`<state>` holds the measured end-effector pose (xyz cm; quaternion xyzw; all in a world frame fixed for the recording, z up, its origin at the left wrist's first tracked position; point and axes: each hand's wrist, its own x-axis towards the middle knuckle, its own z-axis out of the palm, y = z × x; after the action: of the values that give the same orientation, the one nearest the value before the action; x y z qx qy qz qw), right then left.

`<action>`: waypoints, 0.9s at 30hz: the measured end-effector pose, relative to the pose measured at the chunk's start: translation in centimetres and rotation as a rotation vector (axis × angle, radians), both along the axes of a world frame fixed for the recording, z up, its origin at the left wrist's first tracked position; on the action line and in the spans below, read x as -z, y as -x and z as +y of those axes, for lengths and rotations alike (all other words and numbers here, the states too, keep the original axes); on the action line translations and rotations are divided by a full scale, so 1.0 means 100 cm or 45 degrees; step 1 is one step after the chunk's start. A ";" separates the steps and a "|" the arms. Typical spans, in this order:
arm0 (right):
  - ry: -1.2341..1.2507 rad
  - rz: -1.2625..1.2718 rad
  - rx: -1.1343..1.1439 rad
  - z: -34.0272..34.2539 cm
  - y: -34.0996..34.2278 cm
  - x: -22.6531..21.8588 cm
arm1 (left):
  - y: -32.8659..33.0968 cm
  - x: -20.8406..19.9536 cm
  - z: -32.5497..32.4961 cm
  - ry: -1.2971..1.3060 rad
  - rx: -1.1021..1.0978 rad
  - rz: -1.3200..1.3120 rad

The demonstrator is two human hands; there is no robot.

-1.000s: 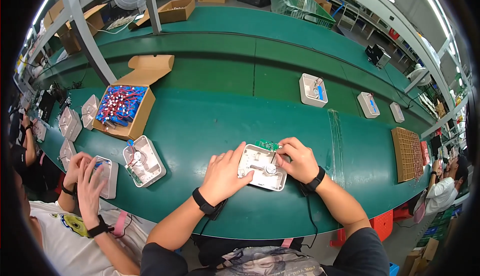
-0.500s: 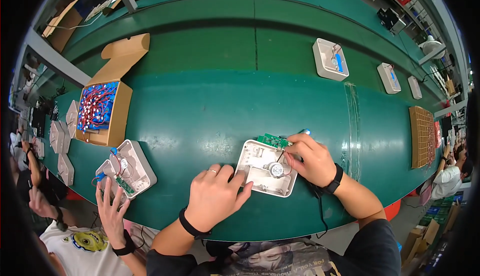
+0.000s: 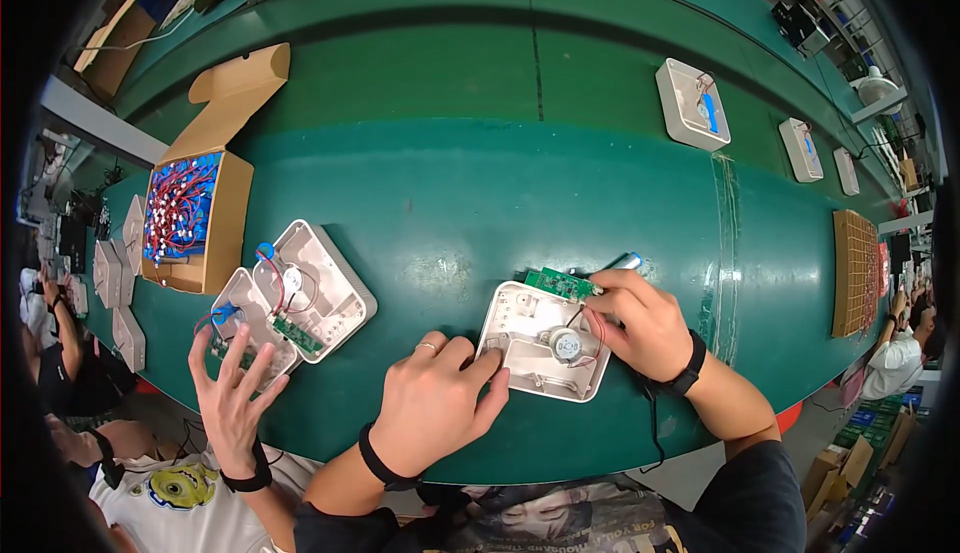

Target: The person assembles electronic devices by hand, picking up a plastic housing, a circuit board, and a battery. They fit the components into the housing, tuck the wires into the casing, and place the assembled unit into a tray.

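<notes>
Green bench (image 3: 430, 213) runs throughout; nearest, a dark shirt (image 3: 590, 525) bears printed lettering, and the left hand (image 3: 432, 408), loosely curled, touches the left wall of the pale housing (image 3: 527, 356) on the bench, probably steadying it, grip unclear. Right hand (image 3: 645, 331) pinches the green circuit board (image 3: 556, 283) over the far rim, likely sparing the wires (image 3: 597, 325); no legible label on either part. Beyond, left, an open carton (image 3: 232, 228) groups blue cells (image 3: 182, 203); farther right, similar tubs (image 3: 680, 135).

Motor (image 3: 567, 347) sits in housing (image 3: 530, 355), circuit board (image 3: 556, 284) at its far rim
</notes>
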<state>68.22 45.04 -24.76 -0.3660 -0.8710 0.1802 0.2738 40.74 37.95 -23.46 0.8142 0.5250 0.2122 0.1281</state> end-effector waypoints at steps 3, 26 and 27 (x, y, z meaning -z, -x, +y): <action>-0.007 -0.002 -0.003 0.000 0.001 0.002 | 0.000 -0.001 0.000 0.055 0.004 -0.025; -0.028 -0.020 -0.031 0.002 0.005 0.005 | 0.005 0.006 -0.001 0.073 0.002 -0.024; -0.027 -0.018 -0.029 0.002 0.005 0.006 | 0.005 0.006 -0.002 0.086 -0.001 -0.025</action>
<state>67.75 45.26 -25.35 -0.3544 -0.8789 0.1715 0.2693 40.27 37.79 -24.05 0.8071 0.5309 0.2024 0.1607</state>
